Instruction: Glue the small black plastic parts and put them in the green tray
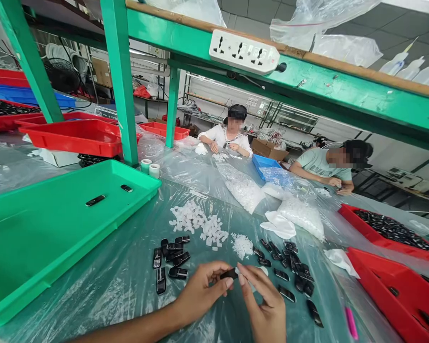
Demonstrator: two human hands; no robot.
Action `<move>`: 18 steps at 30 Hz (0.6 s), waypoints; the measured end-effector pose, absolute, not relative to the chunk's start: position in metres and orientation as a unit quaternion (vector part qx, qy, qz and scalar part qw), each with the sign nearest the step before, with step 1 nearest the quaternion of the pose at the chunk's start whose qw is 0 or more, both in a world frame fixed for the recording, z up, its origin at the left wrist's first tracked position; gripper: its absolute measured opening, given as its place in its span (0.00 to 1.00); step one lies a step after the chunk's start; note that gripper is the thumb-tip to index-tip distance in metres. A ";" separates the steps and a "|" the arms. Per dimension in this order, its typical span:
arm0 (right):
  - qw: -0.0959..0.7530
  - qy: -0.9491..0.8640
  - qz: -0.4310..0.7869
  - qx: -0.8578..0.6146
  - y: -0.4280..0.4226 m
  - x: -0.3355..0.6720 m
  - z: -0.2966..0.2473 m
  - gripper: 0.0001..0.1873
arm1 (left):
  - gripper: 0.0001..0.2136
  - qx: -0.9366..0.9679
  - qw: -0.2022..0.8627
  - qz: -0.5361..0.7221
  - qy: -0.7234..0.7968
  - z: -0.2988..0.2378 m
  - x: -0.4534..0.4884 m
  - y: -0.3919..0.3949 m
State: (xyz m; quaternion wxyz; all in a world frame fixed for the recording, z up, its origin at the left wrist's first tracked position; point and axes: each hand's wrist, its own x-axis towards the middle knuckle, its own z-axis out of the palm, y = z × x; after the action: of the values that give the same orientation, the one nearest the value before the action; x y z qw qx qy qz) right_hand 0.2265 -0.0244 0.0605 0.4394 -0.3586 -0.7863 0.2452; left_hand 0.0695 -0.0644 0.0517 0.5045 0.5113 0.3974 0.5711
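My left hand (203,288) pinches a small black plastic casing (229,274) between thumb and fingers. At the casing's right end, my right hand (263,300) holds a small white piece (237,270) in its fingertips, touching or nearly touching the casing. Black casings (178,273) lie in a loose group left of my hands, and more black casings (300,271) are scattered to the right. Beyond my hands are a heap of white rectangular pieces (189,216) and a pile of finer white bits (242,245).
A green tray (57,205) with two black pieces stands left. Red trays (382,286) line the right. White-filled plastic bags (300,214) lie further back. A green shelf frame (164,28) with a power strip (243,51) crosses overhead. Two people (232,136) work across the table.
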 end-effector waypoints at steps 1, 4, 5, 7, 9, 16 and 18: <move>0.439 -0.788 0.246 -0.354 -0.025 0.227 0.059 0.13 | 0.12 0.523 0.492 0.566 0.405 0.053 0.069 -0.065; 0.443 -0.787 0.249 -0.349 -0.025 0.227 0.054 0.15 | 0.11 0.553 0.450 0.551 0.435 0.054 0.067 -0.065; 0.444 -0.785 0.253 -0.351 -0.025 0.227 0.052 0.15 | 0.11 0.557 0.441 0.548 0.442 0.055 0.067 -0.065; 0.445 -0.776 0.265 -0.361 -0.027 0.225 0.050 0.15 | 0.12 0.554 0.445 0.544 0.447 0.055 0.066 -0.065; 0.452 -0.756 0.287 -0.376 -0.030 0.222 0.050 0.14 | 0.13 0.545 0.468 0.542 0.436 0.055 0.066 -0.064; 0.494 -0.672 0.406 -0.375 -0.041 0.207 0.061 0.13 | 0.14 0.514 0.523 0.529 0.427 0.068 0.064 -0.065; 0.517 -0.646 0.434 -0.355 -0.042 0.201 0.065 0.13 | 0.14 0.508 0.515 0.522 0.452 0.067 0.062 -0.065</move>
State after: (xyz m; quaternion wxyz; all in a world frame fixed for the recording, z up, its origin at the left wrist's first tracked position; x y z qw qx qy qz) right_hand 0.2015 -0.0420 0.0645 0.5172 -0.3551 -0.6465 0.4342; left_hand 0.0622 -0.0649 0.0668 0.5154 0.5077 0.4523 0.5215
